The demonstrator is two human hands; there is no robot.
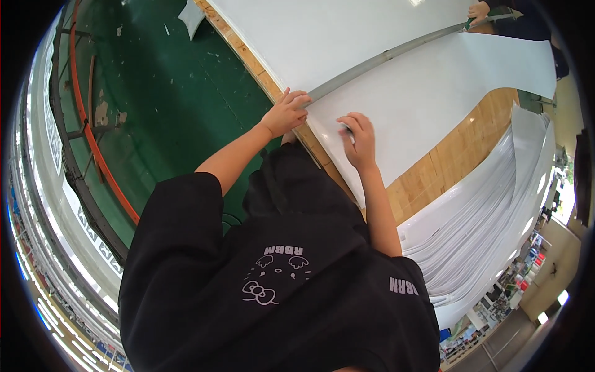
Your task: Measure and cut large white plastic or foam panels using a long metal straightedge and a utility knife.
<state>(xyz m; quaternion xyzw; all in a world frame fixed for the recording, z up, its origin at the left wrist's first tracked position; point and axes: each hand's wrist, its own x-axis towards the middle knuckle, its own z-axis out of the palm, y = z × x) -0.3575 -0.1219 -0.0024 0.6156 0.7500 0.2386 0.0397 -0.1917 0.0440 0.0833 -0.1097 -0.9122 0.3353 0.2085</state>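
My left hand [288, 111] grips and presses the near end of a long grey metal bar [388, 54], its fingers bent over it at the table's edge. The bar lies diagonally across white sheet material [409, 105]. My right hand [358, 137] is raised just right of that end, fingers curled around a small dark thing that is too blurred to make out. At the top right, another person's hand [478, 13] holds a small green tool [467, 25] beside the bar's far part.
The wooden tabletop [427, 173] shows between the sheet and stacked, rippled white sheets [471, 229] at right. Its edge runs past my body. A green floor [161, 93] lies left, with a curved orange rail [101, 161] and metal framework. A cluttered workshop shows at the right rim.
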